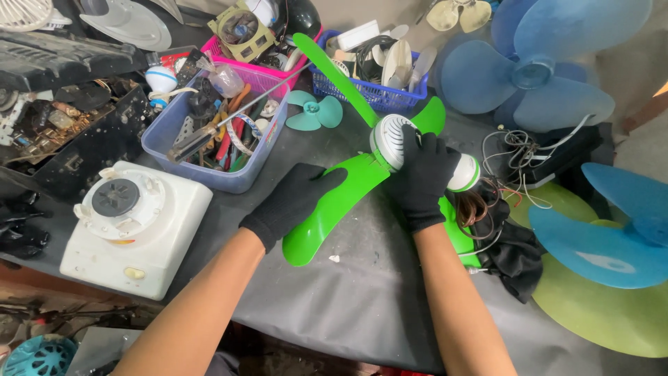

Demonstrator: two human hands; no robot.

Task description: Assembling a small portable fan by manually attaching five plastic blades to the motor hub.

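Both hands black-gloved, forearms bare. Left hand (292, 202) flat, palm down, on green fan's (334, 205) blade. Right hand (424, 177) curled over fan's white hub.

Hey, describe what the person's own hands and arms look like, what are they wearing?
Both hands wear matching black knit gloves: the left hand and the right hand. The gloves look like soft fabric, cover all the fingers and end in a snug cuff at each wrist. They are plain, with no visible markings. The forearms are bare up to the frame's bottom edge, with no sleeves, watch or bands showing.
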